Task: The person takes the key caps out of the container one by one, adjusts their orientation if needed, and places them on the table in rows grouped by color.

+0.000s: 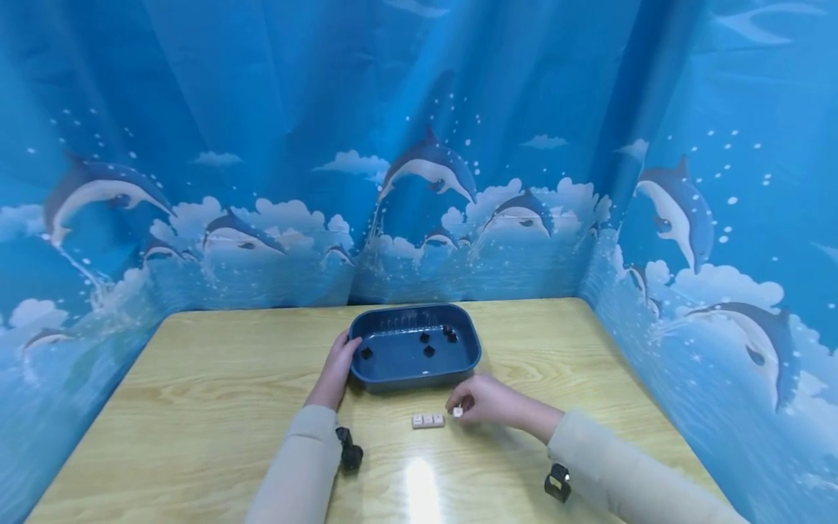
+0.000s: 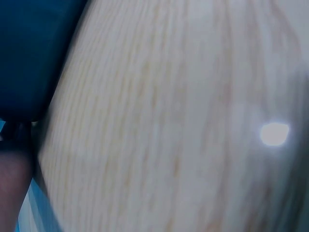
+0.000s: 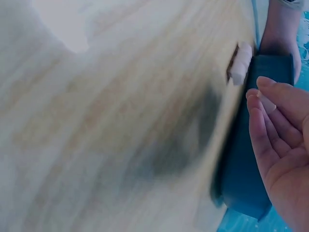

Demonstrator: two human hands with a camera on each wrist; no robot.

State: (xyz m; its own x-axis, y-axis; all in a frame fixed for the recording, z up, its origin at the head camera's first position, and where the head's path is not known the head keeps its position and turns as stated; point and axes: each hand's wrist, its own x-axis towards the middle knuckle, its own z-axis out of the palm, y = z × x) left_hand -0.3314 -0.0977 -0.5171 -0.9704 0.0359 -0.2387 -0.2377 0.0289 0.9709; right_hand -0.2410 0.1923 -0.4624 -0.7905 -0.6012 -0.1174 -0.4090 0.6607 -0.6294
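Observation:
A white keycap (image 1: 457,412) is pinched between the thumb and fingertips of my right hand (image 1: 489,400), just above the table and in front of the basin's near right corner. In the right wrist view this keycap (image 3: 266,102) shows small and pale at the fingertips. Left of it, three white keycaps (image 1: 428,421) with dark marks lie side by side in a short row. My left hand (image 1: 340,360) grips the left edge of a dark blue basin (image 1: 397,345), thumb over the rim. Several black keycaps (image 1: 428,351) are scattered on the basin's floor.
The light wood table (image 1: 216,393) reaches back to a blue dolphin-print curtain (image 1: 294,145), which also runs along both sides. Light glares off the tabletop near its front. A black wrist camera (image 1: 558,482) hangs by the right sleeve.

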